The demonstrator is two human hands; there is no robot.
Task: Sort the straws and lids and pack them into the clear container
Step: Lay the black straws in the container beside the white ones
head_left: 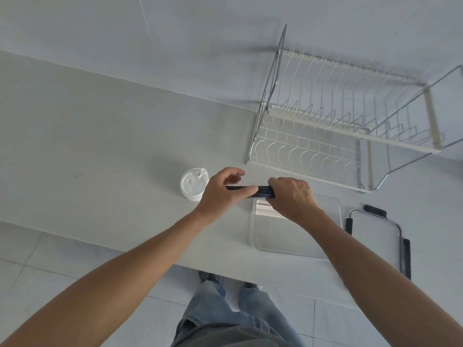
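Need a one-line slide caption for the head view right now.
Both hands, left and right, grip dark straws above the clear container; white lids wait alongside.

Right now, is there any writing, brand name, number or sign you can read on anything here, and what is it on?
None can be read.
White round plastic lid: raised moulding only, no legible letters.
Bundle of dark straws held by the left hand and right hand: no print visible.
Clear rectangular container: no label visible.
Clear lid with black clips: no marking.
White wire dish rack: no tag or sign.
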